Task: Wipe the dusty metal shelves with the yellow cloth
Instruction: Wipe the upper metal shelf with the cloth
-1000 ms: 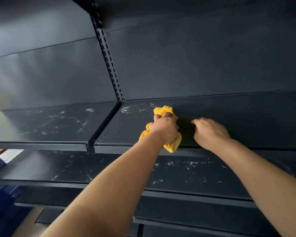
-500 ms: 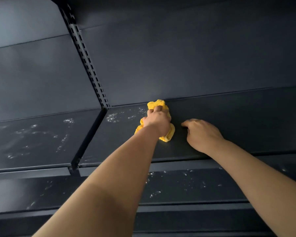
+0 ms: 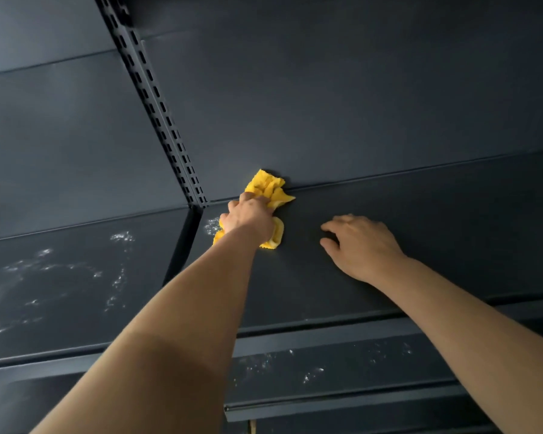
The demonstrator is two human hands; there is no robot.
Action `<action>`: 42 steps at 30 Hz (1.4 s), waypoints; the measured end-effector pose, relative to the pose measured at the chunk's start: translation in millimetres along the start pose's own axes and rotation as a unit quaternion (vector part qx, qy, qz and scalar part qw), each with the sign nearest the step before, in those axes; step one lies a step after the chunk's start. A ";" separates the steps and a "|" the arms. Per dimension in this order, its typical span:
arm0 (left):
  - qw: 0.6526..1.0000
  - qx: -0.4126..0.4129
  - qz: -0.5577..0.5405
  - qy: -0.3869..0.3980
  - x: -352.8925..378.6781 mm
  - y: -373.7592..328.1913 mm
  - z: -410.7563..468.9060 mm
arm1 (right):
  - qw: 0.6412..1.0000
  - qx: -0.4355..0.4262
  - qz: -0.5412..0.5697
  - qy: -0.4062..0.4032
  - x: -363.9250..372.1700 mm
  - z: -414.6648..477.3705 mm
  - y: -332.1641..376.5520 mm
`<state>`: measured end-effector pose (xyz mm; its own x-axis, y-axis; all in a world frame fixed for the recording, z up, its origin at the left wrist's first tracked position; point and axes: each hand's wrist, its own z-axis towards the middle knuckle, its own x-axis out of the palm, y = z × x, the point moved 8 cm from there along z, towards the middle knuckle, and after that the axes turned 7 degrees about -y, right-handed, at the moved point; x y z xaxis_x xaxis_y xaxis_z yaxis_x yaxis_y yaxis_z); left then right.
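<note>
Two bare hands reach onto a dark metal shelf (image 3: 436, 233) across the middle of the frame. The left hand (image 3: 248, 219), just left of centre, has its fingers curled round a bunched yellow cloth (image 3: 268, 187). The cloth lies on the shelf at its back edge, touching the back panel (image 3: 326, 89). Part of it pokes out beyond the fingers and part shows below the hand. A small patch of white dust (image 3: 212, 225) lies just left of that hand, near the shelf's left end. The right hand (image 3: 362, 245), right of centre and apart from the cloth, rests palm down on the shelf with its fingers loosely spread, holding nothing. A slotted post (image 3: 157, 98) runs from the top left of the frame down to the shelf's back corner. Left of it, the neighbouring shelf (image 3: 60, 324) bears scattered white dust marks. Along the bottom of the frame a lower shelf (image 3: 342, 355) also shows white specks.
</note>
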<state>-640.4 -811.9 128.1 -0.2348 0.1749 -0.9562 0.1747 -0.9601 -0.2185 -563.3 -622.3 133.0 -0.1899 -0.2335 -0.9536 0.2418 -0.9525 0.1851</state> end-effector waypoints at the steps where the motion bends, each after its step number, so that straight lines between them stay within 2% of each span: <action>1: 1.000 -0.007 0.003 -0.001 -1.8 8.5 2.3 | 1.000 0.002 -0.001 -0.001 0.8 1.3 2.3; 10: 0.992 -0.109 0.059 -0.013 -21.3 64.0 -10.2 | 1.000 0.022 0.005 0.012 2.8 5.6 1.0; 19: 0.981 -0.164 0.100 -0.013 -40.3 81.1 -69.5 | 0.998 -0.019 0.023 0.049 7.8 -5.6 -1.5; 22: 0.979 -0.174 0.101 -0.018 -45.2 84.7 -91.3 | 0.998 -0.048 0.041 0.022 -4.2 -18.7 5.8; 30: 0.972 -0.207 0.103 -0.030 -57.2 86.9 -148.1 | 0.992 -0.118 0.038 0.012 -19.5 -59.9 23.2; 37: 0.970 -0.214 0.095 -0.069 -60.4 67.5 -184.0 | 0.993 -0.113 0.032 0.002 -22.5 -81.2 -2.4; 42: 0.976 -0.198 0.066 -0.055 -51.1 28.1 -190.0 | 0.994 -0.102 0.038 -0.004 -29.5 -92.1 -22.0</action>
<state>-441.8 -806.3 133.8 -0.2832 0.0092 -0.9590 0.5616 -0.8090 -0.1736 -475.3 -576.4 135.2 -0.1709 -0.3056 -0.9367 0.4441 -0.8725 0.2036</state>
